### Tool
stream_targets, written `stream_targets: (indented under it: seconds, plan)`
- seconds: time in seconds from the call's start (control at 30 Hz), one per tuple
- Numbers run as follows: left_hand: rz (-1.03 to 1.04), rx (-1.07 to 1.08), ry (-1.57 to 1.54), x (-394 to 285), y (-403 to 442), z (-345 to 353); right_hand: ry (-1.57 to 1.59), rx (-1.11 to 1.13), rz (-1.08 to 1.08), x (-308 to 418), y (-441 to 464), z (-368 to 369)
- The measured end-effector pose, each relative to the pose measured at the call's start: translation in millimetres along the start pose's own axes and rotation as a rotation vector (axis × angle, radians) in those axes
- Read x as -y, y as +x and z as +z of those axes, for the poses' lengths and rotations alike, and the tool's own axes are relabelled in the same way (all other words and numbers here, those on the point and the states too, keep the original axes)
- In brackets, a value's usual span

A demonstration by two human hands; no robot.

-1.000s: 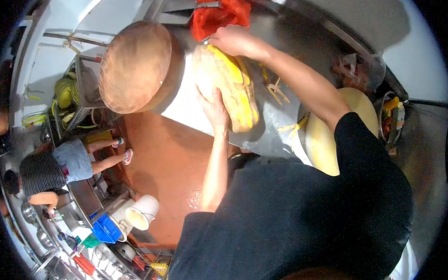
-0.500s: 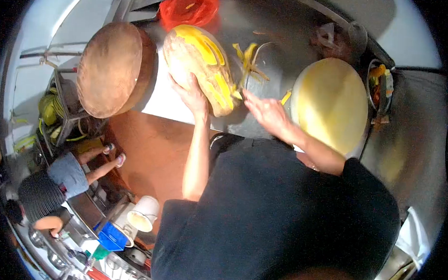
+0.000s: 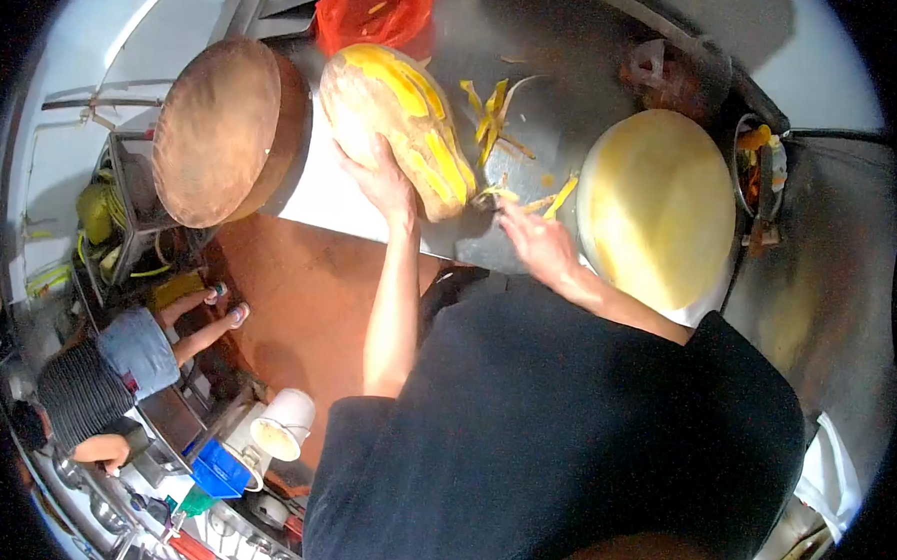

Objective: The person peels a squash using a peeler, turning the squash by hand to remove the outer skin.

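Note:
A large tan pumpkin lies on the metal table, with several yellow stripes where its skin is peeled away. My left hand grips its near left side, fingers pressed on the skin. Just right of the pumpkin's near end, my right hand is closed on a small peeler, which is blurred and mostly hidden by peel and fingers. A gap separates the peeler from the pumpkin. Yellow peel strips lie on the metal beyond the hand, and another strip lies close to my fingers.
A thick round wooden block stands left, and a pale yellowish round board right. Behind the pumpkin is a red plastic bag. A metal container sits far right. Another person stands at the lower left near white buckets.
My right hand has moved slightly right and toward me, away from the pumpkin. More peel now lies near its fingers. My left hand stays on the pumpkin.

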State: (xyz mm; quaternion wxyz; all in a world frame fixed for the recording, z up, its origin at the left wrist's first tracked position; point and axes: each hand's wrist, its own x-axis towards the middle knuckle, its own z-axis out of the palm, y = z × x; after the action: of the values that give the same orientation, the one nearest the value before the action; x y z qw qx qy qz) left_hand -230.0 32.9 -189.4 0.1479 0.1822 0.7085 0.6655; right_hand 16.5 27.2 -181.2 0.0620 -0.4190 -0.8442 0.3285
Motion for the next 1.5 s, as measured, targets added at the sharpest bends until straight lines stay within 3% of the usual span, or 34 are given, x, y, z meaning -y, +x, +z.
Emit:
stream_targets:
  seconds: [0.07,0.1,0.23,0.33,0.43,0.5,0.63,0.7,0.77,0.93,1.07,1.1,1.2,1.37,1.5]
  plan:
    - [-0.006,0.012,0.018,2,-2,-1,0.107,-0.112,-0.02,9,38,-31]
    - [-0.003,0.014,0.03,1,-3,-2,0.111,-0.348,-0.181,17,65,-33]
    - [0.036,0.009,0.022,8,1,0,0.061,-0.316,-0.261,52,165,-36]
    - [0.024,0.014,-0.082,6,0,1,0.168,-0.221,-0.15,48,132,-5]
    - [0.047,0.001,-0.051,8,1,0,0.117,-0.316,-0.226,5,27,44]
    - [0.022,-0.017,-0.11,9,-7,-4,0.098,-0.088,-0.091,-14,-20,38]
    - [-0.005,-0.034,-0.241,21,-7,-5,0.214,-0.077,0.021,-17,0,13]
    - [0.066,-0.027,-0.136,40,-7,-17,0.217,-0.322,-0.144,-18,29,25]
    - [0.004,0.008,-0.126,39,-3,-20,0.167,-0.443,-0.261,-14,44,29]
    - [-0.035,0.001,-0.044,28,-4,-20,-0.061,-0.395,-0.525,-30,32,39]
    - [-0.048,-0.021,-0.054,45,2,-18,-0.227,-0.289,-0.364,-79,2,50]
    - [-0.059,-0.005,-0.058,42,0,-24,-0.025,-0.234,-0.199,-75,0,44]
    - [-0.042,0.025,-0.001,36,-2,-26,0.174,-0.5,-0.191,-47,17,42]
    - [-0.068,0.029,0.003,28,-6,-25,0.026,-0.313,-0.382,-39,9,47]
    - [-0.098,0.066,-0.072,23,-6,-25,-0.106,-0.237,-0.163,-49,8,25]
